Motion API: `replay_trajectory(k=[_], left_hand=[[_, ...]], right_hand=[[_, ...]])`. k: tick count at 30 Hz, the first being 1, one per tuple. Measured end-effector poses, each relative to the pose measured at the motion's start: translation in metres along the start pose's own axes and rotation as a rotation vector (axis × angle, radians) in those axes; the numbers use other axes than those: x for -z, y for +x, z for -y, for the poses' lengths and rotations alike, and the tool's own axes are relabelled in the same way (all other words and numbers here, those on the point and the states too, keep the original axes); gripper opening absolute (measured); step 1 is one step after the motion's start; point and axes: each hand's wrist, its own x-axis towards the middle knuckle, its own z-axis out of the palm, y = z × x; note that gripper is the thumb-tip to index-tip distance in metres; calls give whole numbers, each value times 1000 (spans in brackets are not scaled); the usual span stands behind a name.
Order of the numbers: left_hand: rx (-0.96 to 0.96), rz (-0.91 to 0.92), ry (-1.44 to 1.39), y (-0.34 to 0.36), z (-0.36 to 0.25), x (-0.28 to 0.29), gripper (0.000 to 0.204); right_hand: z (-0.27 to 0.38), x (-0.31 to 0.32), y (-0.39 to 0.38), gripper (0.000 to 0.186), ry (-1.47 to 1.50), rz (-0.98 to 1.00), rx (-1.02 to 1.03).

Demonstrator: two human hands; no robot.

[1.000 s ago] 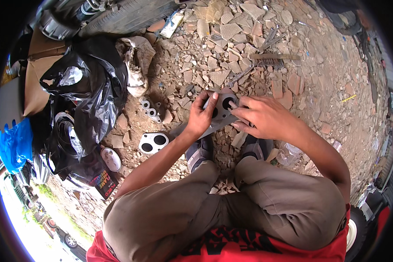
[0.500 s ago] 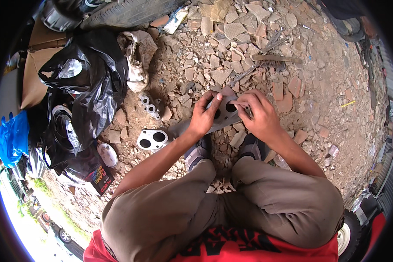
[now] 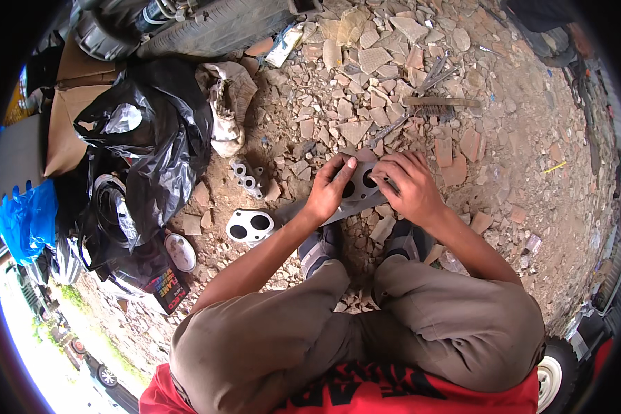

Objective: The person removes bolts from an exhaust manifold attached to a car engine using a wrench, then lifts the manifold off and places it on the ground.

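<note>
Above my shoes, a grey metal manifold [image 3: 358,205] with a flat flange and round dark ports is held up off the rubble. My left hand [image 3: 328,190] grips its left side, thumb on top. My right hand [image 3: 412,188] is closed over the flange's right end, its fingers curled at a port; whatever is in them is hidden. To the left, a pale flange with two dark holes [image 3: 249,227] shows past my left forearm; whether it joins the manifold I cannot tell. Beyond it a small metal piece with several round openings [image 3: 247,178] lies on the ground.
Broken tile and stones cover the ground. Ahead lie a wire brush with a wooden handle [image 3: 440,102] and a wrench-like tool [image 3: 390,131]. At left are a black plastic bag [image 3: 176,165], a round white lid [image 3: 180,252] and a cardboard box [image 3: 65,131]. A tyre [image 3: 217,29] lies at the back.
The view has shifted slightly, moving the scene right and down. My right fingers, earlier pinching a thin brownish piece at a port, now curl lower over the flange and hide it. My left hand keeps its grip.
</note>
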Motion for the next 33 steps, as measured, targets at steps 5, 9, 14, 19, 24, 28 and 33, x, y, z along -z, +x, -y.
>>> replay_trajectory(k=[5, 9, 14, 19, 24, 28, 33], left_hand=[[21, 3, -50, -1, -4, 3, 35], [34, -16, 31, 5, -4, 1, 36], [38, -19, -29, 9, 2, 1, 36], [17, -58, 25, 4, -2, -2, 37], [1, -83, 70, 7, -2, -3, 41], [14, -69, 68, 13, 1, -1, 44], [35, -65, 21, 15, 6, 4, 48]], right_hand=[[0, 2, -3, 29, 10, -33, 49], [-6, -1, 1, 28, -22, -22, 3], [-10, -5, 2, 25, -39, -2, -20], [-2, -5, -2, 21, -33, -21, -76], [0, -1, 3, 18, -31, -88, -53], [-6, -3, 4, 17, -13, -93, -90], [-7, -11, 3, 17, -2, 20, -185]])
